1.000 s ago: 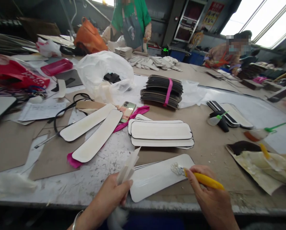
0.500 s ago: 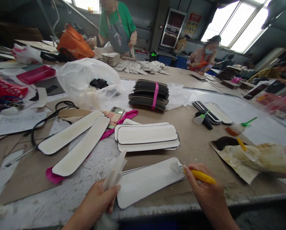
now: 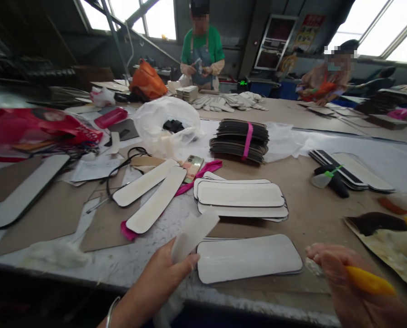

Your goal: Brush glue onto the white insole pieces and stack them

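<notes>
My left hand (image 3: 164, 275) is closed around thin white strips (image 3: 197, 231), its thumb by the left end of a long white panel (image 3: 249, 258) with rounded corners. Other panels lie beneath that one, their edges just showing. To the right of the panel, my right hand (image 3: 340, 278) grips a brush with a yellow handle (image 3: 370, 280). The whitish brush end, smeared with paste, hangs below the fingers, apart from the panel. Beyond it sits a stack of similar white panels (image 3: 241, 193) with dark edges.
A dark bundle tied with a pink band (image 3: 247, 141) stands farther back. At right are a green-tipped bottle (image 3: 323, 179) and a glue-smeared bag (image 3: 398, 250). Two white panels (image 3: 155, 198) lie left, near a phone (image 3: 192, 166). Two people work across the table.
My right hand has taken the brush off the panel's right end and out to the right. My left hand still holds the strips, now tilted more to the right. The view has swung left.
</notes>
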`<state>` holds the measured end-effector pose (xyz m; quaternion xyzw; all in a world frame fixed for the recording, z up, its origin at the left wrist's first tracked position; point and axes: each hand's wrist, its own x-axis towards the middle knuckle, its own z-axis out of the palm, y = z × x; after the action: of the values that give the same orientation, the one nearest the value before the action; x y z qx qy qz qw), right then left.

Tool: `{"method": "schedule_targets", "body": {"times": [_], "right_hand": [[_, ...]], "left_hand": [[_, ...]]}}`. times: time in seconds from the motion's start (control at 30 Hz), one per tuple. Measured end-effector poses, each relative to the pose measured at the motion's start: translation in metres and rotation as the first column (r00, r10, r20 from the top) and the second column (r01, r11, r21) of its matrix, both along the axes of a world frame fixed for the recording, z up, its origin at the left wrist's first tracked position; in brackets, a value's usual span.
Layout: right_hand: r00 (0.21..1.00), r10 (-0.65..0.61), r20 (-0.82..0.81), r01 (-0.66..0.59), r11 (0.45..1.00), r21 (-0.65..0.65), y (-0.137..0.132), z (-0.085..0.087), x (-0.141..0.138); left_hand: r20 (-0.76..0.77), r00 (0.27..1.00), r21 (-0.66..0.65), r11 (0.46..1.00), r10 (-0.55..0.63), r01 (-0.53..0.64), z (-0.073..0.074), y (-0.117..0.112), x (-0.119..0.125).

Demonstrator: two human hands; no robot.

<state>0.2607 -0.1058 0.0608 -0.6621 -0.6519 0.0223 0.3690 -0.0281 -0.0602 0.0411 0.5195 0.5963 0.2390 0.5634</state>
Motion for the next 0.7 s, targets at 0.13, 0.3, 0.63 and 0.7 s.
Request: {"method": "schedule_targets", "body": {"times": [0.13, 0.3, 0.63, 0.7], "right_hand": [[0.920, 0.167, -0.354, -0.223, 0.967, -0.124, 0.004, -0.004, -0.055], [0.764, 0.095, -0.638, -0.276, 0.942, -0.190, 0.004, -0.022, -0.126], [0.345, -0.281, -0.896, 0.016, 0.956, -0.294, 0.007, -0.030, -0.064], [0.306, -0.321, -0.896, 0.071, 0.947, -0.314, 0.004, -0.021, -0.039]], "left_hand": [[0.023, 1.000, -0.052, 0.999, -0.006, 0.007, 0.008, -0.015, 0.006], [0.137, 0.990, -0.001, 1.000, -0.021, 0.021, 0.000, -0.029, 0.022], [0.362, 0.932, -0.125, 0.989, -0.027, 0.077, -0.036, -0.068, 0.039], [0.338, 0.939, -0.183, 0.983, 0.061, 0.002, -0.042, -0.070, 0.032]]}}
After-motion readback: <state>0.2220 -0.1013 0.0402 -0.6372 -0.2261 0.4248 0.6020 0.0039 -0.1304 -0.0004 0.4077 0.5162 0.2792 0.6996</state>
